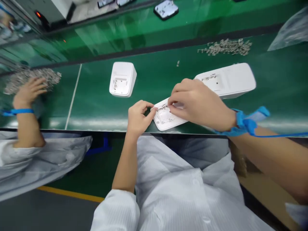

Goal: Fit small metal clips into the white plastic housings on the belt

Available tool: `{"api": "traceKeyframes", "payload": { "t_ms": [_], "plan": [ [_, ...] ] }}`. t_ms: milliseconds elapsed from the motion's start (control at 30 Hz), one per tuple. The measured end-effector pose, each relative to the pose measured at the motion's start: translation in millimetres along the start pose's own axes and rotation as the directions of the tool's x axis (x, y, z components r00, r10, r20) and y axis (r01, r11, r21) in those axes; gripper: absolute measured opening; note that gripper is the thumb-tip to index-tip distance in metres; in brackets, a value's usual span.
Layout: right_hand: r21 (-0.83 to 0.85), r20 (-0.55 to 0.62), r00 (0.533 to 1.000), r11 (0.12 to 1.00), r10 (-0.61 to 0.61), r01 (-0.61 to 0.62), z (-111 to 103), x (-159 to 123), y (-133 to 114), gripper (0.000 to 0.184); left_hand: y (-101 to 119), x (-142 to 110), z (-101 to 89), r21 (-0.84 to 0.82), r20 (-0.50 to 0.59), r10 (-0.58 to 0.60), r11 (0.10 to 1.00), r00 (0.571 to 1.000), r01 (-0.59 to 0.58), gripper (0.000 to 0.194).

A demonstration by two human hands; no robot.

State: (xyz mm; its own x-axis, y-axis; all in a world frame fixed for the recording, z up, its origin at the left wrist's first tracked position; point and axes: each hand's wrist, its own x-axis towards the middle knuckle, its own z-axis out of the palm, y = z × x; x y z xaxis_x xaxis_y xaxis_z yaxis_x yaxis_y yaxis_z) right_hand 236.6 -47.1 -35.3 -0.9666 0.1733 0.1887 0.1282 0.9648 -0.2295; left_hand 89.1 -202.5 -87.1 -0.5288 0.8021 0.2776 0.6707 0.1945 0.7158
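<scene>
A white plastic housing (166, 119) with a recessed compartment lies near the front edge of the green bench. My left hand (139, 117) grips its left corner between thumb and forefinger. Over the compartment, my right hand (192, 101) has its thumb and fingertips pinched together; whatever is between them is too small or hidden to tell. A blue wrist strap (243, 122) circles my right wrist. Just behind that hand lies a second white housing (237, 78), partly covered by it. Another white housing (122, 78) sits apart to the left, its recess facing up.
Small metal parts form a pile (227, 47) at the back right. A co-worker's hand (30, 91) rests at a larger pile (51, 77) on the left. Beyond the bench strip, a dark-edged device (166, 9) lies on green surface. A clear plastic bag (292, 30) is at far right.
</scene>
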Motion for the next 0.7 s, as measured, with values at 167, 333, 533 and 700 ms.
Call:
{"api": "traceKeyframes", "payload": {
  "t_ms": [167,333,533,700],
  "plan": [
    [0.01,0.109,0.993,0.999,-0.032,0.031,5.7,6.9,3.5,0.041,0.7,-2.9,0.9,-0.039,-0.016,0.037,0.998,0.999,-0.038,0.013],
    [0.015,0.005,0.993,0.993,-0.115,0.114,8.5,3.1,3.6,0.03,-1.6,-1.0,0.6,-0.055,-0.029,0.106,0.993,0.994,-0.108,0.021],
    [0.035,-0.11,0.972,0.977,-0.206,0.211,5.7,3.3,2.9,0.014,0.2,-2.3,0.8,-0.046,-0.058,0.137,0.989,0.989,-0.14,0.02],
    [0.042,-0.097,0.971,0.974,-0.219,0.224,4.7,0.5,0.9,0.009,1.6,-3.7,0.7,-0.037,-0.039,0.11,0.993,0.993,-0.111,0.021]
  ]
}}
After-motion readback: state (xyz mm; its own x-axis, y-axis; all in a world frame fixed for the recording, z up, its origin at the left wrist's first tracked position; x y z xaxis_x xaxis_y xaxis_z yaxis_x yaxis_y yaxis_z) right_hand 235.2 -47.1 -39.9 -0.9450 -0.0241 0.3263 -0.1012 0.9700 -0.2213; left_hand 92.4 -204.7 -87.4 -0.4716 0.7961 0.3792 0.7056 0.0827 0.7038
